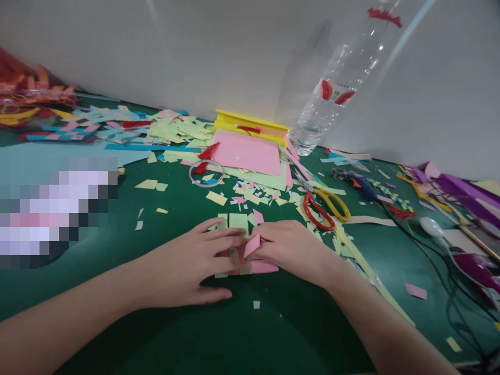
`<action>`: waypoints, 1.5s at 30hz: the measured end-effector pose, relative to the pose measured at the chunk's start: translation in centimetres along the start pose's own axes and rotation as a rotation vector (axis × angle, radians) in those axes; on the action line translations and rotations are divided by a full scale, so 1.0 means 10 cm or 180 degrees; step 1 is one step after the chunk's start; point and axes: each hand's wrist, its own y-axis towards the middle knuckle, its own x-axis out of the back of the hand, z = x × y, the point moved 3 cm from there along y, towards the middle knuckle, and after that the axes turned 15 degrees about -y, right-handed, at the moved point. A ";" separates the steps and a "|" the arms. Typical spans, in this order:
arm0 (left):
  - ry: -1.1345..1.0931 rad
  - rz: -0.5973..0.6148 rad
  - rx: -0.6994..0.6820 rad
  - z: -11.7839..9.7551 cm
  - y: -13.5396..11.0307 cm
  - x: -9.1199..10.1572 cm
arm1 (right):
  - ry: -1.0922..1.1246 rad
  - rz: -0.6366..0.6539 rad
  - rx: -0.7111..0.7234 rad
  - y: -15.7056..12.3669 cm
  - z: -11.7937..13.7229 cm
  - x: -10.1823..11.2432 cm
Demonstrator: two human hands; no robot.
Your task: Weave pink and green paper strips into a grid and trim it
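My left hand [187,263] lies flat, fingers stretched out, pressing a small woven piece of pink and pale green paper strips [244,263] onto the green table [273,328]. My right hand [291,245] is beside it, fingers pinched on a pink paper strip [252,245] whose end sticks up between the two hands. More green strip ends [236,221] poke out just beyond my fingers.
Red and yellow scissors [324,205] lie to the right. Behind are a pink sheet [248,152] on yellow and green paper, a clear plastic bottle [339,86], a tape ring [206,173], scattered paper scraps, purple ribbons [464,190] and a black cable [437,260].
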 end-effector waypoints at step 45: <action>0.0188 -0.0034 -0.0074 -0.02 -0.01 -0.01 | 0.0009 0.0335 -0.0076 0.05 0.08 0.08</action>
